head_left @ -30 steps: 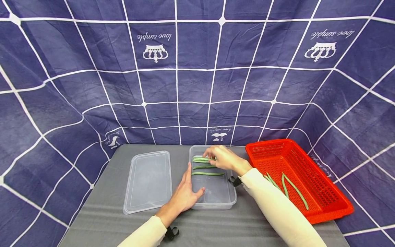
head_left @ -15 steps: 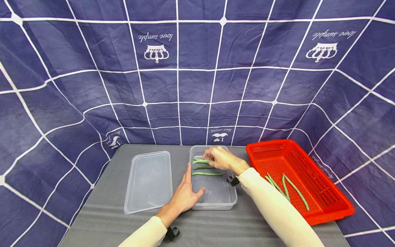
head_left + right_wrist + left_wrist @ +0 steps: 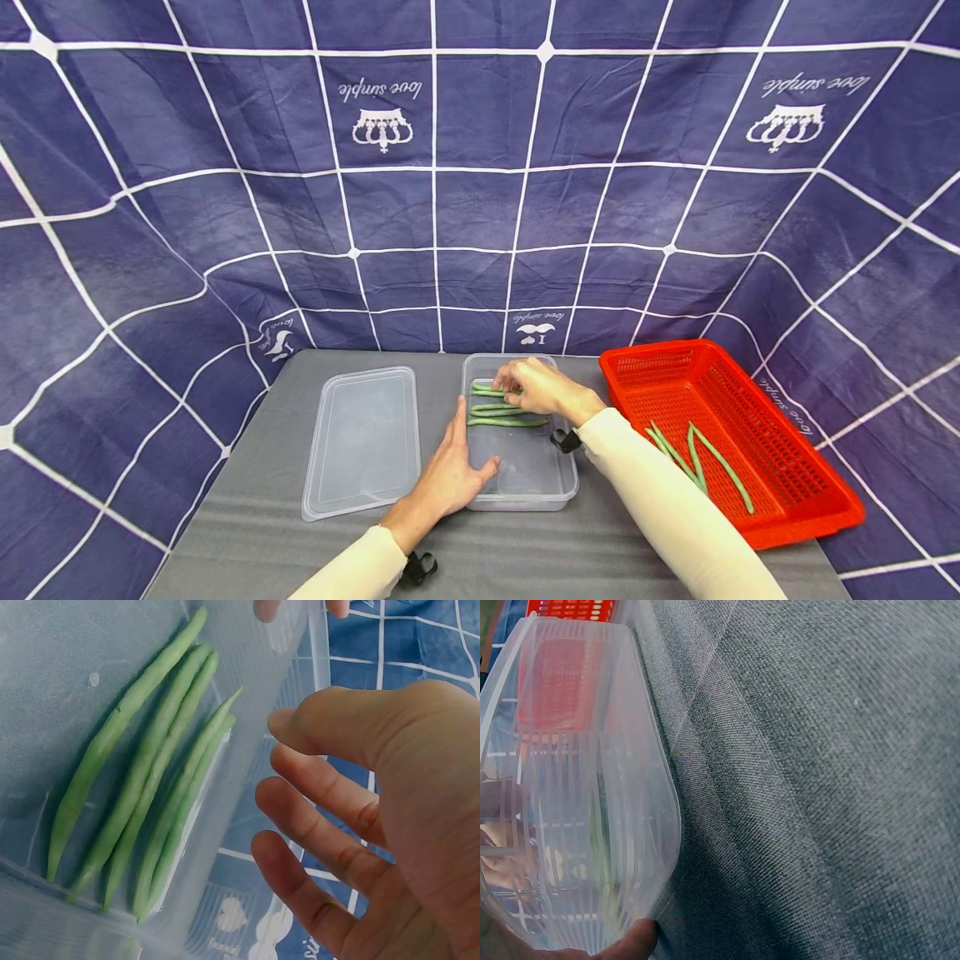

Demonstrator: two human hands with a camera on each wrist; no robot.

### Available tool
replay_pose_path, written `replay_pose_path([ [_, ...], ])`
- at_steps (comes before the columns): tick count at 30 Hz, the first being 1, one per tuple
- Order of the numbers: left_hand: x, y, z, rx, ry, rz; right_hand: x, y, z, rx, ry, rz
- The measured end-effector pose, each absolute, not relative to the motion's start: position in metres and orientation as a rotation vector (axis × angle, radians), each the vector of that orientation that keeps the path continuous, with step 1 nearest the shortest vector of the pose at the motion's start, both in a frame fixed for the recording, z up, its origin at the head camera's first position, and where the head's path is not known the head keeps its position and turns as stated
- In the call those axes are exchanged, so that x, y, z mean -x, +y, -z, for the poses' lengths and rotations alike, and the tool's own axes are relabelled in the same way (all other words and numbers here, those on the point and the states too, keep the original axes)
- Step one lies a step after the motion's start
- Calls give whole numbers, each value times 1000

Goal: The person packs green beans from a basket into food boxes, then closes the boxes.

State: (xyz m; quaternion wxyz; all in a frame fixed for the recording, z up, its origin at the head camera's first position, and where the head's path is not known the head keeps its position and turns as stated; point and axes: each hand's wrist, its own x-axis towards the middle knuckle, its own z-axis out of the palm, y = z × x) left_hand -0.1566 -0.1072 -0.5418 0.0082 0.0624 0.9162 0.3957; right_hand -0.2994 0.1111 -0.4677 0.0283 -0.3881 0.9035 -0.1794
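Observation:
A clear plastic container (image 3: 517,479) stands at the table's middle, with several green beans (image 3: 510,422) lying crosswise in its far part. In the right wrist view, the front green bean (image 3: 116,727) lies singly, with two pairs behind it. My right hand (image 3: 536,386) hovers over the beans in the container. Its loosely bent fingers hold nothing in the right wrist view, where the hand (image 3: 427,772) is apart from the beans. Against the container's left side rests my left hand (image 3: 450,475), fingers straight and thumb spread over the near part. A fingertip (image 3: 636,939) touches the container's wall.
A clear lid (image 3: 363,442) lies flat on the grey cloth (image 3: 480,550), left of the container. At the right stands a red perforated basket (image 3: 667,392) with several green beans (image 3: 722,467) inside. Behind the table hangs a blue checked cloth (image 3: 480,208).
A green bean has shifted from the far group toward the near side and now lies beside the middle one. My right hand has let go of it. The left hand has stayed in place.

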Motion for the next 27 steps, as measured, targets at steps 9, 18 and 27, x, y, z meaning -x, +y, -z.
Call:
replay_pose_path([
  [9, 156, -107, 540, -187, 2858, -1233, 295, 118, 462, 1176, 2793, 584],
  [18, 156, -108, 541, -190, 2861, -1235, 291, 133, 455, 1211, 2802, 603],
  [27, 156, -107, 542, -196, 2863, -1249, 278, 155, 448, 1175, 2875, 647],
])
